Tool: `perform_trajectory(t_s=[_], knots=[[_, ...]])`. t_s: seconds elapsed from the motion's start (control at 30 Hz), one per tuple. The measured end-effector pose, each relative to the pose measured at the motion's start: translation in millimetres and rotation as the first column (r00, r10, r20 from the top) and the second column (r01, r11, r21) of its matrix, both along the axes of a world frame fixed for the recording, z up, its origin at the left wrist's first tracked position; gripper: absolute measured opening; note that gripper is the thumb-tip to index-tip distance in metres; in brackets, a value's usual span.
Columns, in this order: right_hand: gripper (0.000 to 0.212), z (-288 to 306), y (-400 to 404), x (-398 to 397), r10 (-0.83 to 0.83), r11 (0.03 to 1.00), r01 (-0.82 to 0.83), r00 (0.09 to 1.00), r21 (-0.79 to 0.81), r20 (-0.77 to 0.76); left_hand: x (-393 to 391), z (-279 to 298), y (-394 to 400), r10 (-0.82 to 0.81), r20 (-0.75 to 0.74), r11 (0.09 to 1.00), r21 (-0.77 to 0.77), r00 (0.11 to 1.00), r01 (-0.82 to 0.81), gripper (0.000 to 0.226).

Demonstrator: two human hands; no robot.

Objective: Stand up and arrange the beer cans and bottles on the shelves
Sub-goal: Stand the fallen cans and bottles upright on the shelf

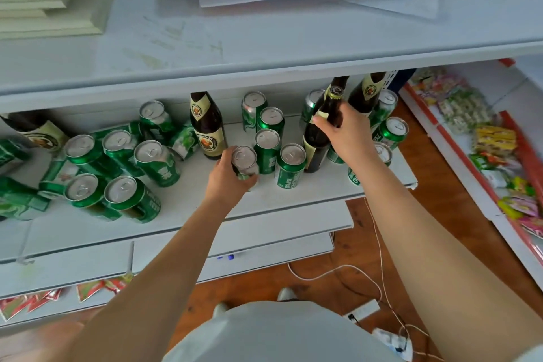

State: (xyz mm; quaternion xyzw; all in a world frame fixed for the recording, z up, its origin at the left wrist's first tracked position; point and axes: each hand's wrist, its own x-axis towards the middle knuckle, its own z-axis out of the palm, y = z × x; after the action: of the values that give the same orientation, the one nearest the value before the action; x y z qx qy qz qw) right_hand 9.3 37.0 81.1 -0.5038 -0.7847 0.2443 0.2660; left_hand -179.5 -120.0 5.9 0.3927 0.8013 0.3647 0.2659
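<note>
Green beer cans with silver tops and brown bottles with cream labels crowd the white shelf [293, 194], some upright, several tipped over beyond the left hand's knuckles. The left hand [227, 176] reaches forward with fingers curled around an upright green can [245, 161] near the shelf's front. The right hand [343, 132], just beyond it, pinches the neck of a tilted brown bottle [318, 138], whose base rests among standing cans below its fingertips.
</note>
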Motion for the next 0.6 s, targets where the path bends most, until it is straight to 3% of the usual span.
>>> perform_trajectory(t_s=[0.13, 0.23, 0.3, 0.37, 0.43, 0.5, 0.57, 0.6], knots=[[0.043, -9.0, 0.3, 0.1, -0.088, 0.994, 0.085, 0.995, 0.074, 0.039, -11.7, -5.1, -9.0, -0.048, 0.009, 0.995, -0.081, 0.999, 0.049, 0.088], [0.052, -3.6, -10.6, -3.7, -0.182, 0.981, 0.182, 0.983, 0.066, 0.005, -24.2, -7.2, -19.9, 0.008, 0.001, 0.992, -0.125, 1.000, -0.008, 0.082], [0.060, 6.5, -28.6, -9.1, -0.315, 0.935, 0.328, 0.943, 0.138, -0.105, -34.8, -5.3, -27.2, 0.136, 0.002, 0.983, -0.121, 0.991, -0.135, 0.070], [0.046, 21.1, -55.8, -24.5, -0.355, 0.845, 0.427, 0.898, 0.321, -0.260, -45.8, -1.0, -33.6, 0.249, 0.023, 0.963, -0.115, 0.968, -0.245, 0.060], [0.025, 28.5, -86.0, -57.0, -0.117, 0.830, 0.258, 0.948, 0.494, -0.297, -54.7, 2.1, -40.3, 0.292, 0.070, 0.952, -0.121, 0.954, -0.283, 0.053], [0.022, 25.2, -112.6, -103.4, 0.243, 0.792, -0.132, 0.964, 0.596, -0.108, -60.7, 6.5, -49.1, 0.296, 0.091, 0.951, -0.119, 0.951, -0.284, 0.048], [0.031, 9.6, -124.7, -152.1, 0.435, 0.733, -0.455, 0.885, 0.505, 0.166, -64.7, 15.0, -60.8, 0.305, 0.073, 0.952, -0.059, 0.950, -0.301, 0.045], [0.036, -2.7, -123.1, -174.7, 0.474, 0.744, -0.538, 0.843, 0.397, 0.255, -65.4, 21.6, -68.0, 0.301, 0.052, 0.953, 0.002, 0.952, -0.302, 0.042]])
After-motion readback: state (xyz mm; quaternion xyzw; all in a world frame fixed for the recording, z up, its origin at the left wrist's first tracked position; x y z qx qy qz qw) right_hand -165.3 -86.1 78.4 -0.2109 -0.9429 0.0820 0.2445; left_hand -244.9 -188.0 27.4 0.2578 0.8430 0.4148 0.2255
